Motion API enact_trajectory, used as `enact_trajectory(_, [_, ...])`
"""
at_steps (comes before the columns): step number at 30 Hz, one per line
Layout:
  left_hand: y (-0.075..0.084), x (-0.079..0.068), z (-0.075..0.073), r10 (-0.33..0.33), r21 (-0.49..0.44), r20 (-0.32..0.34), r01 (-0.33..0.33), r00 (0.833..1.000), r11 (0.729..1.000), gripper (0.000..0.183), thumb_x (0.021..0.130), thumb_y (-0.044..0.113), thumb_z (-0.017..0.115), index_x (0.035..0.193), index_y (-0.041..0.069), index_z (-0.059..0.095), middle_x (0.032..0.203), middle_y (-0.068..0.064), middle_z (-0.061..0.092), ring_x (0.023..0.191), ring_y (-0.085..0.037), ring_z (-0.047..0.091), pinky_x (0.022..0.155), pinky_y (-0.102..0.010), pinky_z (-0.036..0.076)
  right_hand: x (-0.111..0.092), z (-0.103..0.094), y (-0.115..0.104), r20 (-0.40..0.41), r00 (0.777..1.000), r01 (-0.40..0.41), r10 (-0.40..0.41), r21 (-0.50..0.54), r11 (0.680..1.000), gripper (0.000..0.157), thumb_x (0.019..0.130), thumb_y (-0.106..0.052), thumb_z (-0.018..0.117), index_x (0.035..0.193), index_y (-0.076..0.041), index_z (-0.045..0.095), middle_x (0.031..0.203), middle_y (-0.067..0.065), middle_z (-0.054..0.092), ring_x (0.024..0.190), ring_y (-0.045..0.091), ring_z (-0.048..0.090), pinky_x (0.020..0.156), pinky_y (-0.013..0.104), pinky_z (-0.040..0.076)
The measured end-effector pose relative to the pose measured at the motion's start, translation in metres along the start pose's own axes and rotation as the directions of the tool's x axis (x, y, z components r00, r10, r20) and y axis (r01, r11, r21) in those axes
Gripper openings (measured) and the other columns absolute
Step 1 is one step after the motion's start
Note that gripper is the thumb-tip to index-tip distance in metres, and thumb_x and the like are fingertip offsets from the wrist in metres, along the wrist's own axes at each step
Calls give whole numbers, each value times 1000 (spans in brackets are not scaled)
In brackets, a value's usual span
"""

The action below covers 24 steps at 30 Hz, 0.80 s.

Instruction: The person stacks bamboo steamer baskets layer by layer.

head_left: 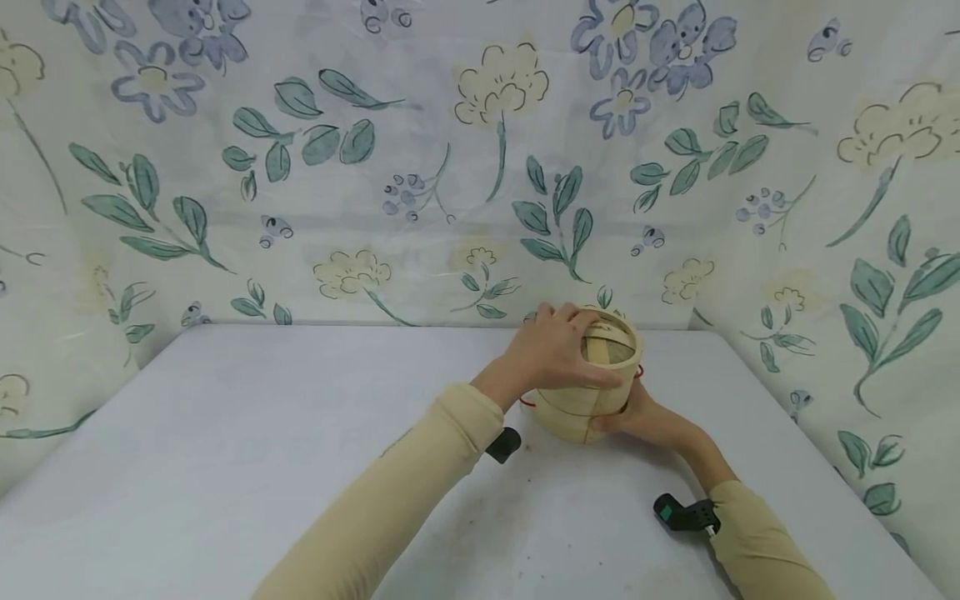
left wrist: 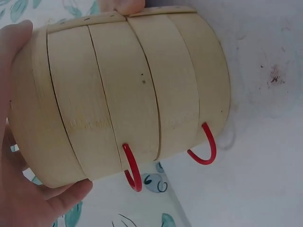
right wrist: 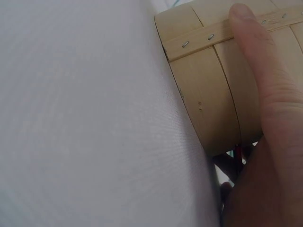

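Note:
A round, pale bamboo steamer (head_left: 573, 407) stands toward the far right of the white table, its woven lid (head_left: 609, 331) on top. My left hand (head_left: 546, 350) spans the lid from above, thumb along the near side and fingers over the far rim. Lower down, my right hand (head_left: 651, 418) grips the side wall, its thumb pressed beside the stapled bamboo strip (right wrist: 203, 40) in the right wrist view. Two red loops, an upper one (left wrist: 134, 172) and a lower one (left wrist: 211, 150), stick out from the wall in the left wrist view. The steamer's inside is hidden.
The white table (head_left: 285, 433) carries small dark specks near the steamer. Its back edge meets a floral-print curtain (head_left: 420, 208), which also hangs along both sides. A black camera mount (head_left: 686, 512) is strapped to the right wrist, another (head_left: 504, 445) to the left.

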<state>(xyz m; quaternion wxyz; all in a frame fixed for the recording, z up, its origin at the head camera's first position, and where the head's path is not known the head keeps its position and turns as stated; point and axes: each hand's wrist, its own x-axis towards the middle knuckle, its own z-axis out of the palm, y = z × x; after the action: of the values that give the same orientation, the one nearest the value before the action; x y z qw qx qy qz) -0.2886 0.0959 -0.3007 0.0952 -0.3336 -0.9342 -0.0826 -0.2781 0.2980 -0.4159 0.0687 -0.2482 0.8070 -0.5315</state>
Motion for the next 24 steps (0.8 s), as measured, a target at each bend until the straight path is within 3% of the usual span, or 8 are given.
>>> enact_trajectory(5, [-3, -4, 0, -3, -66, 16, 4, 1000, 998, 90, 71, 77, 50, 142, 24, 34, 140, 0, 38, 121, -30, 36, 95, -44, 40, 1, 2, -1, 10, 1000, -16, 16, 7, 1000, 96, 79, -16, 72, 143, -31, 3, 136, 6, 39, 123, 23, 40, 103, 34, 30])
enact_trajectory(11, [-21, -17, -7, -14, -150, -12, 12, 1000, 989, 80, 81, 74, 36, 145, 26, 27, 147, 4, 31, 135, -29, 23, 107, -46, 26, 0, 0, 2, 10, 999, -33, 33, -14, 999, 90, 78, -17, 73, 141, -23, 9, 132, 8, 42, 121, 24, 41, 102, 43, 29])
enact_trajectory(16, [-57, -42, -15, -54, -153, -122, 35, 991, 988, 75, 85, 70, 34, 145, 27, 27, 149, 3, 29, 140, -25, 15, 110, -49, 20, -8, -7, 3, 4, 999, -32, 32, -48, 998, 88, 78, -17, 73, 141, -17, 11, 134, 10, 36, 126, 26, 32, 104, 49, 22])
enact_trajectory(20, [-93, -66, -14, -105, -125, -180, 83, 978, 989, 72, 87, 65, 37, 145, 23, 30, 149, -1, 30, 140, -25, 15, 111, -46, 16, -18, -19, -2, 0, 997, -71, 71, -84, 994, 99, 77, -18, 74, 142, -17, -1, 140, 14, 23, 132, 32, 21, 105, 55, 17])
enact_trajectory(22, [-109, -79, -13, -147, -119, -189, 126, 971, 985, 72, 87, 64, 38, 144, 21, 31, 149, -3, 30, 140, -25, 15, 112, -46, 14, -26, -27, -5, -22, 991, -137, 135, -167, 976, 104, 76, -25, 75, 143, -14, -4, 143, 18, 18, 134, 37, 16, 105, 59, 17])
enact_trajectory(24, [-126, -93, -12, -191, -121, -202, 169, 960, 978, 72, 87, 64, 39, 143, 19, 33, 149, -5, 30, 140, -26, 14, 112, -45, 12, -34, -38, -9, -41, 973, -231, 228, -259, 938, 108, 75, -32, 76, 143, -9, -5, 145, 24, 12, 135, 44, 11, 103, 64, 16])
